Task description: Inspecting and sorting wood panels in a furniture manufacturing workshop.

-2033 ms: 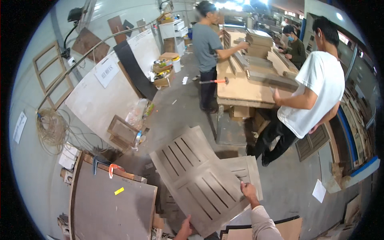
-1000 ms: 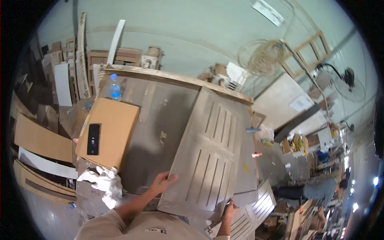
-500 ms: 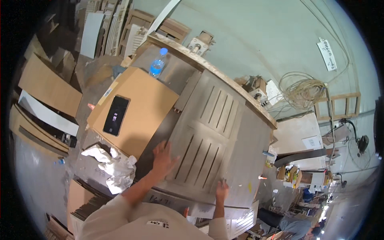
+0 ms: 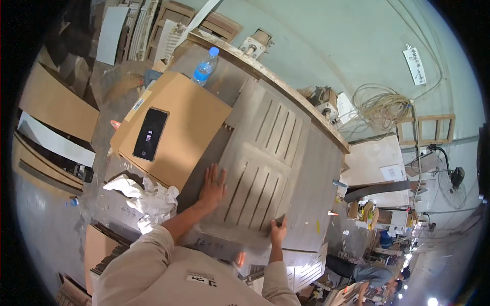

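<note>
A grey-brown door panel (image 4: 250,168) with two groups of narrow slots lies flat on the workbench (image 4: 319,178). My left hand (image 4: 213,191) rests by its left edge, fingers stretched out and slightly spread, holding nothing. At the panel's near right corner, my right hand (image 4: 278,232) has its fingers bent in, thumb and forefinger close together. A small dark patch shows between those fingertips, too small to name.
Left of the panel, a cardboard box (image 4: 189,132) carries a black phone (image 4: 151,133). Beyond it stands a water bottle (image 4: 205,66). Crumpled white paper (image 4: 145,199) lies nearer me. A wooden rail (image 4: 270,81) edges the bench's far side. Another person (image 4: 375,278) works at lower right.
My left hand has settled by the panel's left edge, fingers pointing away. My right hand has moved slightly left and its fingers have closed at the panel's corner. The view has shifted a little.
</note>
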Tool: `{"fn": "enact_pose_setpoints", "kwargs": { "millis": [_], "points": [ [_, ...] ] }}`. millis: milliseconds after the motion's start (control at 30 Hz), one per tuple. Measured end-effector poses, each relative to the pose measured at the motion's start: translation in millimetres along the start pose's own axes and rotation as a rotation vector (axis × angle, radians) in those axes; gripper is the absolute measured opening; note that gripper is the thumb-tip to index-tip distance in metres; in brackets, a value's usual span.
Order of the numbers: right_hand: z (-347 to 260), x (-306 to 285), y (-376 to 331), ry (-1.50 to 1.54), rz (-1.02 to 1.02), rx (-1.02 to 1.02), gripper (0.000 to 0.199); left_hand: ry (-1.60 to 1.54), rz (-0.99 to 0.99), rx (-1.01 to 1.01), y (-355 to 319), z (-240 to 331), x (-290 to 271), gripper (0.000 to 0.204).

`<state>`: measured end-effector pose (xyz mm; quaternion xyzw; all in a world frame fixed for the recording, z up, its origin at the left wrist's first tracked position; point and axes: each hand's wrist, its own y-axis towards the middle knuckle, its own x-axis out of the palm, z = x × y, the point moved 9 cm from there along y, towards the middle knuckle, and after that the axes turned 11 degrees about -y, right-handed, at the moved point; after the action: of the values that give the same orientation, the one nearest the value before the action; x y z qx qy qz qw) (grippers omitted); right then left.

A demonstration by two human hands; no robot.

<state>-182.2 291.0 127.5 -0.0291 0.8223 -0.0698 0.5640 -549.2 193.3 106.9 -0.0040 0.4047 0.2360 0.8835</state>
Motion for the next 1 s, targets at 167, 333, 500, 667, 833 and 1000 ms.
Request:
{"fn": "enact_pose_setpoints", "kwargs": {
  "millis": [167,333,500,667,833,1000],
  "points": [
    [1,-3,0,-0.054,0.125,-0.161,0.070,0.003,-0.074,-0.003,3,-2,6,0.060],
    [-26,-18,6,-0.054,0.004,0.032,0.069,-0.052,-0.146,-0.071,7,2,2,0.059],
    [-33,-23,33,-0.241,-0.021,-0.168,0.069,-0.016,-0.275,-0.152,9,7,-4,0.060],
    [-37,-16,53,-0.314,0.076,-0.277,0.073,0.033,-0.221,-0.146,94,28,-10,0.065],
    [-63,0,67,-0.357,0.167,-0.364,0.069,0.181,0.173,-0.123,266,-6,1,0.079],
    [-46,3,70,-0.388,0.139,-0.315,0.065,0.321,0.262,-0.339,314,-35,27,0.081]
  ]
}}
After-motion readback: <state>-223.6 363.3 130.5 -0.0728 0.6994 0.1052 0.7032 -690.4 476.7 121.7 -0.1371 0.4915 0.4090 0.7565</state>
